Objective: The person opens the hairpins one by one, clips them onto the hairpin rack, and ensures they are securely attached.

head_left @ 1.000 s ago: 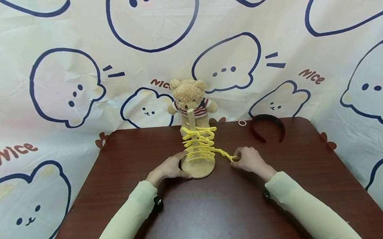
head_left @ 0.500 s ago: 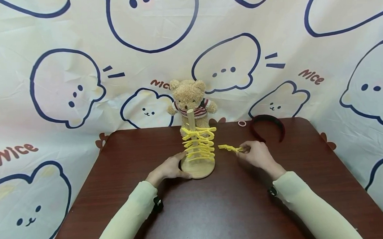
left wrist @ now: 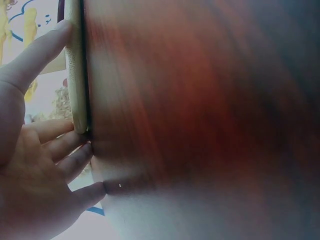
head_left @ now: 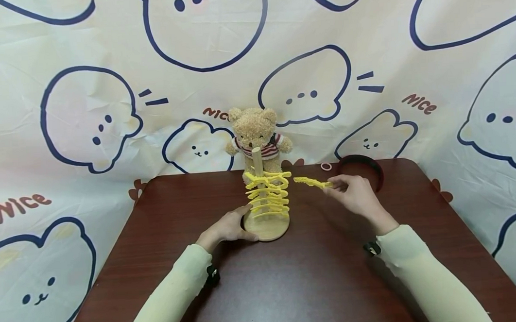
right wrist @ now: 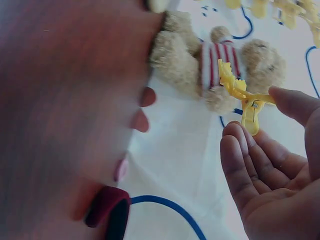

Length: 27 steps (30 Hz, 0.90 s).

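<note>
A wooden stand (head_left: 267,228) rises from a round base, with several yellow clips (head_left: 268,193) hanging in tiers around its post. My left hand (head_left: 227,226) holds the left edge of that base. In the left wrist view, thumb and index finger touch the base's rim (left wrist: 76,75), the other fingers spread toward the tabletop. Just right of the upper tiers, my right hand (head_left: 351,193) pinches a yellow hair clip (right wrist: 239,92) by its handles, thumb on one and fingertips at the other. The clip's toothed end points at the stand, and a small spring shows at its hinge.
Behind the stand sits a teddy bear (head_left: 256,127) in a striped shirt. A dark red headband (right wrist: 109,207) and a pink ring (head_left: 326,166) lie near the back edge of the brown table (head_left: 190,198). A cartoon-printed cloth (head_left: 103,42) hangs behind.
My right hand has moved up and to the right with the yellow hair clip, from beside the lower tiers to the height of the upper ones. The left hand and the stand have stayed put.
</note>
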{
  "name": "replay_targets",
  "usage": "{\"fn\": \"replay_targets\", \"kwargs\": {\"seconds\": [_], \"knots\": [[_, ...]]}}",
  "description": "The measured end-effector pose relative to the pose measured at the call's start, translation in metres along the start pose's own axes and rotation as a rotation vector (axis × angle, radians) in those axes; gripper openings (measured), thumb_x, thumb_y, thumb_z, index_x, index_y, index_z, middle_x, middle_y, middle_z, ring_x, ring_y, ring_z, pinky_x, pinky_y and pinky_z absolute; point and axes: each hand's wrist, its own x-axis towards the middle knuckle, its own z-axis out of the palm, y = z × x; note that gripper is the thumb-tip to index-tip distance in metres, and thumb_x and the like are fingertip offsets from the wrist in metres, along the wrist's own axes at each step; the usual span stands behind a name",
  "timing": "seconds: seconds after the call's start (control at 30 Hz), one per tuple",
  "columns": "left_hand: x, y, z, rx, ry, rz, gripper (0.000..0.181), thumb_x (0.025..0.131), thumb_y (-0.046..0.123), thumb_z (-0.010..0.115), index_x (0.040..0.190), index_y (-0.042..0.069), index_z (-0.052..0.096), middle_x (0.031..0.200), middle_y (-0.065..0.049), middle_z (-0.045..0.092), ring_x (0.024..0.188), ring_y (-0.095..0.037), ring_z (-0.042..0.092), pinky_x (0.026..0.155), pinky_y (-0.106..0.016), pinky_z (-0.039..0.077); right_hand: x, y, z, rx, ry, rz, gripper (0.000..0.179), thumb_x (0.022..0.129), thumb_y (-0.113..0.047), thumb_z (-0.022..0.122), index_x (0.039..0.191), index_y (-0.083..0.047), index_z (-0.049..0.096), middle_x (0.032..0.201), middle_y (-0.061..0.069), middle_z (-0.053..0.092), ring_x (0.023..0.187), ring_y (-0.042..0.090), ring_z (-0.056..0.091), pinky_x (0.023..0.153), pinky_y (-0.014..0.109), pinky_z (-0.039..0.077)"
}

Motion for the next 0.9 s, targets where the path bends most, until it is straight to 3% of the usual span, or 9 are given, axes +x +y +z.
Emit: {"fn": "replay_targets", "kwargs": {"seconds": [0.27, 0.6, 0.9], "knots": [[0.000, 0.000, 0.001, 0.009, 0.003, -0.014, 0.110, 0.072, 0.043, 0.089, 0.159, 0.012, 0.028, 0.160, -0.015, 0.037, 0.147, -0.032, 0.037, 0.118, -0.047, 0.034, 0.001, -0.013, -0.018, 0.000, 0.049, -0.032, 0.039, 0.089, -0.038, 0.075, 0.116, -0.009, 0.074, 0.100, 0.011, 0.076, 0.083, 0.022, 0.069, 0.067, 0.027, 0.057], [-0.001, 0.001, 0.000, -0.006, 0.000, -0.009, 0.110, 0.072, 0.042, 0.089, 0.158, 0.010, 0.029, 0.159, -0.016, 0.037, 0.147, -0.033, 0.036, 0.118, -0.048, 0.034, 0.001, -0.032, -0.034, 0.006, 0.063, -0.004, 0.037, 0.088, -0.038, 0.076, 0.116, -0.014, 0.074, 0.100, 0.008, 0.075, 0.082, 0.023, 0.064, 0.061, 0.028, 0.051], [0.000, 0.002, -0.001, -0.021, -0.004, -0.011, 0.112, 0.071, 0.040, 0.090, 0.159, 0.011, 0.028, 0.159, -0.015, 0.038, 0.146, -0.032, 0.038, 0.117, -0.047, 0.035, 0.002, -0.051, -0.045, 0.039, 0.070, 0.011, 0.033, 0.088, -0.038, 0.077, 0.114, -0.019, 0.076, 0.100, 0.005, 0.076, 0.082, 0.020, 0.064, 0.065, 0.029, 0.049]]}}
